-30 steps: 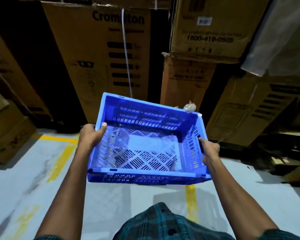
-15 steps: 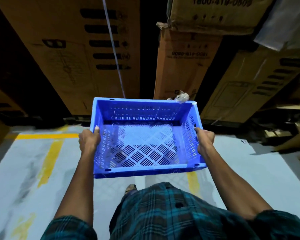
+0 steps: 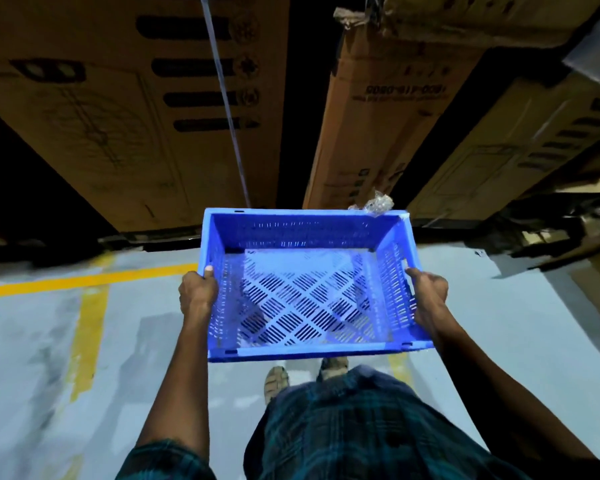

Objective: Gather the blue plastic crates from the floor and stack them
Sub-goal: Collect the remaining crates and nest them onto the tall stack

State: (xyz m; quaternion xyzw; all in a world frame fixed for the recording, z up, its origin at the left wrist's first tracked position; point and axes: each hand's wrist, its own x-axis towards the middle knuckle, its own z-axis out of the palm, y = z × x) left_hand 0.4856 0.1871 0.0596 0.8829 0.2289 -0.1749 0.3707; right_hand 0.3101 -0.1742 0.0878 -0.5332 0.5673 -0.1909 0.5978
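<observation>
- One blue plastic crate (image 3: 309,285), empty, is carried level above the grey floor (image 3: 499,323); the left hand (image 3: 198,292) is clamped on its left wall, the right hand (image 3: 428,292) on its right wall.
- Step in hand, by judgement: carrying; next, lowering it squarely onto a stack, none in view.
- Count: one crate, two hands, several cardboard cartons (image 3: 136,109) at the far side, one crumpled plastic scrap (image 3: 376,204) at the far rim.

Blue slotted crate (image 3: 305,289), empty, level, held aloft
</observation>
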